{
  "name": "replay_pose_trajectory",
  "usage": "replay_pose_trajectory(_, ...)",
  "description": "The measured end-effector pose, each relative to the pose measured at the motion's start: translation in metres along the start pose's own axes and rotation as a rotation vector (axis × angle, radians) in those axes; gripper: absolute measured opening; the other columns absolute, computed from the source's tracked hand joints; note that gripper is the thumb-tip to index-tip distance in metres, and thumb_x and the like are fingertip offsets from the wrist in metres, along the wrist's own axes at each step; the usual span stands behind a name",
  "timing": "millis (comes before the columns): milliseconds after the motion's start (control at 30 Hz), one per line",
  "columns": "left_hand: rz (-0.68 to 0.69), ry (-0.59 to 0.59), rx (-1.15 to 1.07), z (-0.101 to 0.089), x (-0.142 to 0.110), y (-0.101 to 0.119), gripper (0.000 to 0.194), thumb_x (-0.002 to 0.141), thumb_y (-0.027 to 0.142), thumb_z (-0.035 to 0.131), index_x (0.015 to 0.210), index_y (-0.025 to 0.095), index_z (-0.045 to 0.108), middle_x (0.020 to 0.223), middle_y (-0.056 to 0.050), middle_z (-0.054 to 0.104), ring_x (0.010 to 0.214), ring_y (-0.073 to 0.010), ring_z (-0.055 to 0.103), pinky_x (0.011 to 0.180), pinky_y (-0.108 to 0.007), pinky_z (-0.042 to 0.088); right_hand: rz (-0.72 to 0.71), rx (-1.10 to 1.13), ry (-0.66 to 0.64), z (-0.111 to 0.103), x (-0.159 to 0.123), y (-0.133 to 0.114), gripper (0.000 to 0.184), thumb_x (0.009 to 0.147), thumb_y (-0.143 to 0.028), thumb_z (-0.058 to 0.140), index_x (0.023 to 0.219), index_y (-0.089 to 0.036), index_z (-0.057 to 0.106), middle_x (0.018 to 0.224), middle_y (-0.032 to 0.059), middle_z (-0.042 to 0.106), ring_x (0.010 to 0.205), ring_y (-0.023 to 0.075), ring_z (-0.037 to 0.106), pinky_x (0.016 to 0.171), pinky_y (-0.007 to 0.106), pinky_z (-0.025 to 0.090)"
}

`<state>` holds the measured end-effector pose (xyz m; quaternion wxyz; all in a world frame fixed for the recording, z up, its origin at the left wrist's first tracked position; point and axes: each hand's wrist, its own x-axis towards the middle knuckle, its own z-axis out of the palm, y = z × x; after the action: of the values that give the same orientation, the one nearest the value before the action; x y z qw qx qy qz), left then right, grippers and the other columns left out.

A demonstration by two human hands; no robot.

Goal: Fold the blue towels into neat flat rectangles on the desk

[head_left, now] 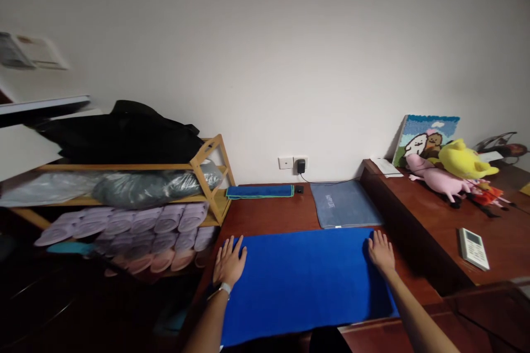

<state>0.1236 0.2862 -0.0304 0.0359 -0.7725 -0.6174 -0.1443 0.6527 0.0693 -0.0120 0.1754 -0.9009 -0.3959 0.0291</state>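
Note:
A bright blue cloth [304,278] lies spread out flat on the reddish-brown wooden table [269,215]. My left hand [229,260] rests flat on its far left corner, fingers apart, with a band on the wrist. At the far right corner, my right hand [381,251] lies palm down with its fingers stretched out. Behind the cloth is a grey-blue cloth [348,204] with pale lettering, also flat. A folded dark blue cloth [260,191] with green edging sits against the wall.
On the left stands a wooden rack [213,176] with several slippers [143,223], wrapped bundles and a black bag [128,135]. A plug [301,166] with a cord is in the wall socket. The raised surface at right holds plush toys [466,162], a picture and a remote control [474,248].

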Motion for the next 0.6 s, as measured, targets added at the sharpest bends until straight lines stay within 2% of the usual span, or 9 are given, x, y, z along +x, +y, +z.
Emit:
replay_pose_trajectory(67, 0.003, 0.005, 0.007, 0.001, 0.0, -0.001, 0.057, 0.101, 0.04, 0.039, 0.154, 0.024, 0.047, 0.164, -0.009, 0.041, 0.152, -0.0273, 0.035, 0.125, -0.048, 0.023, -0.087, -0.009, -0.001, 0.004, -0.019, -0.038, 0.069, 0.099, -0.043, 0.021, 0.157, -0.011, 0.04, 0.164, 0.0145, 0.033, 0.155, 0.0345, 0.023, 0.125, 0.053, 0.02)
replay_pose_trajectory(133, 0.002, 0.005, 0.012, 0.002, 0.001, -0.001, 0.056, 0.101, 0.04, 0.038, 0.154, 0.023, 0.047, 0.164, -0.01, 0.04, 0.152, -0.0271, 0.035, 0.125, -0.048, 0.023, -0.264, 0.022, -0.048, 0.014, -0.053, -0.094, 0.07, 0.102, -0.046, 0.021, 0.157, -0.007, 0.039, 0.166, 0.0131, 0.03, 0.156, 0.0306, 0.018, 0.128, 0.047, 0.015)
replay_pose_trajectory(267, 0.0, -0.005, 0.019, 0.001, 0.001, -0.001, 0.056, 0.101, 0.04, 0.038, 0.154, 0.023, 0.047, 0.164, -0.01, 0.04, 0.152, -0.027, 0.034, 0.125, -0.047, 0.023, -0.637, 0.171, -0.185, 0.04, -0.138, -0.207, 0.064, 0.106, -0.05, 0.017, 0.162, -0.02, 0.028, 0.168, 0.0019, 0.021, 0.158, 0.0228, 0.013, 0.13, 0.045, 0.012)
replay_pose_trajectory(333, -0.002, -0.008, 0.031, 0.0, 0.001, 0.0, 0.056, 0.102, 0.04, 0.038, 0.155, 0.023, 0.046, 0.165, -0.01, 0.039, 0.152, -0.0266, 0.034, 0.125, -0.046, 0.024, -0.747, 0.225, -0.253, 0.05, -0.167, -0.24, 0.063, 0.107, -0.051, 0.018, 0.163, -0.023, 0.024, 0.169, 0.0002, 0.019, 0.158, 0.021, 0.013, 0.13, 0.044, 0.013)
replay_pose_trajectory(367, -0.003, -0.01, 0.041, -0.001, 0.001, 0.0, 0.056, 0.102, 0.04, 0.038, 0.155, 0.023, 0.045, 0.165, -0.01, 0.039, 0.152, -0.0263, 0.034, 0.125, -0.046, 0.024, -0.763, 0.23, -0.288, 0.053, -0.175, -0.247, 0.064, 0.107, -0.052, 0.019, 0.163, -0.022, 0.022, 0.168, 0.0008, 0.018, 0.158, 0.0213, 0.014, 0.13, 0.044, 0.013)
replay_pose_trajectory(400, -0.003, -0.013, 0.051, -0.001, 0.002, 0.0, 0.056, 0.102, 0.041, 0.038, 0.156, 0.024, 0.045, 0.165, -0.01, 0.039, 0.152, -0.026, 0.034, 0.125, -0.046, 0.024, -0.757, 0.223, -0.316, 0.055, -0.178, -0.248, 0.065, 0.106, -0.054, 0.019, 0.163, -0.022, 0.022, 0.168, 0.0017, 0.019, 0.158, 0.0218, 0.014, 0.13, 0.045, 0.013)
replay_pose_trajectory(467, 0.001, -0.02, 0.066, -0.001, 0.002, 0.0, 0.056, 0.102, 0.042, 0.038, 0.156, 0.025, 0.044, 0.164, -0.01, 0.039, 0.152, -0.0259, 0.034, 0.125, -0.046, 0.025, -0.689, 0.174, -0.337, 0.055, -0.17, -0.23, 0.068, 0.106, -0.056, 0.02, 0.163, -0.02, 0.022, 0.168, 0.0032, 0.019, 0.158, 0.0234, 0.014, 0.13, 0.048, 0.012)
replay_pose_trajectory(533, 0.003, -0.025, 0.068, -0.001, 0.003, -0.001, 0.057, 0.102, 0.042, 0.037, 0.156, 0.024, 0.044, 0.164, -0.01, 0.039, 0.152, -0.0266, 0.034, 0.125, -0.047, 0.025, -0.567, 0.096, -0.307, 0.05, -0.151, -0.189, 0.069, 0.105, -0.056, 0.02, 0.163, -0.018, 0.022, 0.168, 0.0039, 0.019, 0.158, 0.0244, 0.014, 0.13, 0.048, 0.011)
replay_pose_trajectory(600, 0.003, -0.025, 0.065, 0.0, 0.003, 0.0, 0.057, 0.102, 0.041, 0.037, 0.156, 0.023, 0.044, 0.165, -0.011, 0.039, 0.153, -0.0272, 0.034, 0.125, -0.047, 0.024, -0.41, -0.001, -0.251, 0.041, -0.127, -0.131, 0.071, 0.103, -0.054, 0.02, 0.163, -0.015, 0.024, 0.168, 0.0058, 0.021, 0.157, 0.0251, 0.015, 0.129, 0.048, 0.012)
